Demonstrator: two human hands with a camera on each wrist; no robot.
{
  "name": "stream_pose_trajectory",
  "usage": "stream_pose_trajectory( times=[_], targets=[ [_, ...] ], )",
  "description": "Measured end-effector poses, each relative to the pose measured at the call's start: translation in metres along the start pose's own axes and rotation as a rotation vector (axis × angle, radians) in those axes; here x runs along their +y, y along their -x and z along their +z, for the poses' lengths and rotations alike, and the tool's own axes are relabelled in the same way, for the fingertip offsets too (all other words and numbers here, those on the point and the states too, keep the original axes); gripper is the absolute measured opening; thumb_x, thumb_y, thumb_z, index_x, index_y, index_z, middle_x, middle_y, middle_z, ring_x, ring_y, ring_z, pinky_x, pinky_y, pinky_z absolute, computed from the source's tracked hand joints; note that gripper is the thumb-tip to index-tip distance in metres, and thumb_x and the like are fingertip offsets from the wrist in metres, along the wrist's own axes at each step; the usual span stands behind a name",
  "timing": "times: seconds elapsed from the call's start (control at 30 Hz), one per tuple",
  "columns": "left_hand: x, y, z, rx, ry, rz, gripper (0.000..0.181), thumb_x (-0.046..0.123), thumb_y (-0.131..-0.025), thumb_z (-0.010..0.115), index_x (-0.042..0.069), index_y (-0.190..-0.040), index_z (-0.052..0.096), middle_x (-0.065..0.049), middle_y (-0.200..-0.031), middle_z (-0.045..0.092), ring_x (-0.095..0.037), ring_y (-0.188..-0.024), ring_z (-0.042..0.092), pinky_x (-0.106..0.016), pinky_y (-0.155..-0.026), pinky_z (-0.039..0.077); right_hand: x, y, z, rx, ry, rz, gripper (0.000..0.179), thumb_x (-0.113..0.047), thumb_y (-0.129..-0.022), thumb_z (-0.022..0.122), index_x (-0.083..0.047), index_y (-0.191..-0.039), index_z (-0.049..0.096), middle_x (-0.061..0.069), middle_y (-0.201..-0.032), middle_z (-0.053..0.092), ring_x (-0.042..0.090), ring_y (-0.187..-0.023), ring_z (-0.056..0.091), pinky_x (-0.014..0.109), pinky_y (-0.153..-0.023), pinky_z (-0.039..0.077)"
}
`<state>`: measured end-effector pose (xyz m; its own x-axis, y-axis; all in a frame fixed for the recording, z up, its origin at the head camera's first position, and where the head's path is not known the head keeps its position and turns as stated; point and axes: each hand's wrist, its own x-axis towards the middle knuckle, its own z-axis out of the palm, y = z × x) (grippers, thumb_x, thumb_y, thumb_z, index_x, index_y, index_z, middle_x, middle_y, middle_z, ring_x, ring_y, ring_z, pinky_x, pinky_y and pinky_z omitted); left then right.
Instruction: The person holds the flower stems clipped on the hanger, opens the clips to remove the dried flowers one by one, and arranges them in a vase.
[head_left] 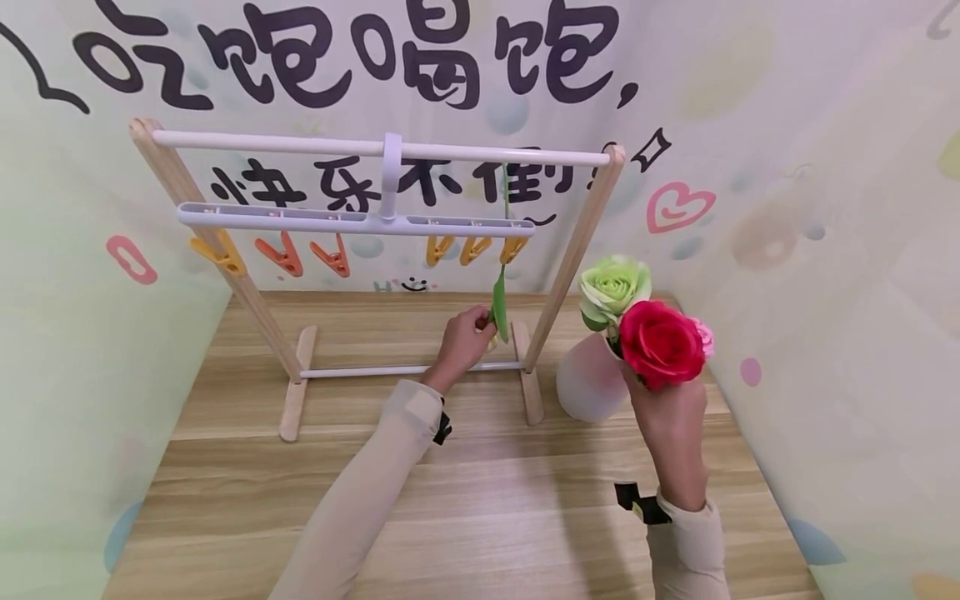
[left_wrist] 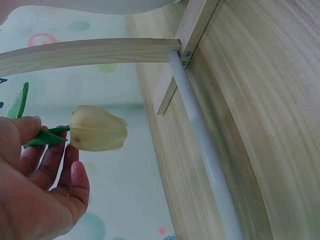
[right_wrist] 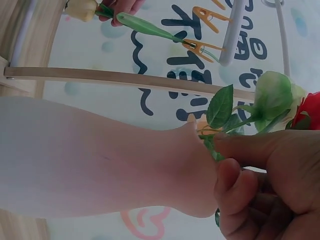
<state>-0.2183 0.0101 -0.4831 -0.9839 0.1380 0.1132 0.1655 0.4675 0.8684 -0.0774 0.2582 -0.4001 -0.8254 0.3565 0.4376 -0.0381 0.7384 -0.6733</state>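
Observation:
A cream-yellow tulip [left_wrist: 98,128] hangs head down, its stem end clipped in a yellow clothespin [head_left: 513,249] at the right end of a hanger. My left hand [head_left: 467,337] pinches its stem and a small leaf close to the flower head, and a long green leaf [head_left: 500,304] rises above the fingers. On the right stands a pinkish-white vase [right_wrist: 100,157] with a light green rose [head_left: 615,286] in its mouth. My right hand [head_left: 670,425] is at the vase's mouth, with curled fingers pinching the stem of a red rose [head_left: 663,344]; the rose covers part of the grip.
A white hanger [head_left: 300,220] with orange and yellow clothespins hangs from a wooden rack [head_left: 573,258]. The rack's white lower bar [head_left: 367,372] runs near the table [head_left: 465,500]. A patterned wall with black lettering stands behind. A pink flower [head_left: 703,337] shows beside the red rose.

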Motion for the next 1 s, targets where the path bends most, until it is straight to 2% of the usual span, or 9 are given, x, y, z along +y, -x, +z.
stream_pose_trajectory(
  times=[0.1, 0.23, 0.37, 0.53, 0.73, 1.0],
  targets=[
    [0.0, 0.0, 0.0, -0.001, 0.004, 0.002, 0.011, 0.011, -0.095, 0.062, 0.005, -0.101, 0.07, -0.01, -0.091, 0.071, -0.021, -0.08, 0.063, -0.032, -0.073, 0.049, 0.002, 0.001, 0.0, 0.016, 0.037, -0.021, 0.047, -0.009, -0.08, 0.079, 0.006, -0.119, 0.057, 0.027, -0.1, 0.068, 0.043, -0.081, 0.066, 0.055, -0.068, 0.054],
    [0.0, 0.001, 0.0, -0.007, 0.005, 0.003, 0.01, 0.01, -0.096, 0.062, 0.005, -0.101, 0.069, -0.01, -0.092, 0.071, -0.021, -0.081, 0.064, -0.032, -0.074, 0.049, 0.002, 0.003, -0.001, 0.019, 0.107, -0.041, 0.038, -0.01, -0.08, 0.078, 0.006, -0.11, 0.059, 0.022, -0.076, 0.065, 0.036, -0.06, 0.059, 0.044, -0.055, 0.047],
    [-0.001, 0.001, -0.001, -0.009, 0.009, -0.005, 0.011, 0.011, -0.096, 0.062, 0.005, -0.101, 0.07, -0.01, -0.091, 0.071, -0.02, -0.08, 0.063, -0.031, -0.072, 0.049, 0.001, 0.008, -0.003, -0.004, 0.139, -0.036, 0.026, -0.01, -0.078, 0.081, 0.003, -0.091, 0.061, 0.014, -0.059, 0.056, 0.026, -0.053, 0.049, 0.034, -0.05, 0.038],
    [-0.001, 0.001, -0.002, -0.003, 0.011, -0.004, 0.011, 0.011, -0.096, 0.062, 0.005, -0.1, 0.07, -0.009, -0.09, 0.07, -0.019, -0.078, 0.061, -0.029, -0.071, 0.047, -0.001, 0.017, -0.002, -0.06, 0.146, -0.095, 0.022, -0.01, -0.077, 0.084, -0.001, -0.074, 0.064, 0.011, -0.063, 0.063, 0.022, -0.055, 0.056, 0.029, -0.049, 0.041],
    [-0.003, 0.001, -0.002, -0.004, 0.017, -0.002, 0.011, 0.011, -0.096, 0.062, 0.005, -0.101, 0.07, -0.009, -0.09, 0.07, -0.019, -0.077, 0.06, -0.03, -0.07, 0.047, -0.009, 0.027, 0.002, -0.125, 0.14, -0.143, 0.017, -0.012, -0.079, 0.083, -0.001, -0.078, 0.07, 0.01, -0.067, 0.068, 0.02, -0.056, 0.06, 0.027, -0.05, 0.044],
    [-0.005, 0.001, -0.003, 0.0, 0.023, 0.008, 0.011, 0.012, -0.096, 0.062, 0.006, -0.1, 0.07, -0.009, -0.089, 0.07, -0.018, -0.075, 0.06, -0.029, -0.069, 0.047, -0.024, 0.039, 0.006, -0.181, 0.129, -0.27, 0.014, -0.012, -0.078, 0.084, -0.005, -0.081, 0.072, 0.006, -0.068, 0.07, 0.017, -0.057, 0.064, 0.03, -0.052, 0.049]
  ],
)
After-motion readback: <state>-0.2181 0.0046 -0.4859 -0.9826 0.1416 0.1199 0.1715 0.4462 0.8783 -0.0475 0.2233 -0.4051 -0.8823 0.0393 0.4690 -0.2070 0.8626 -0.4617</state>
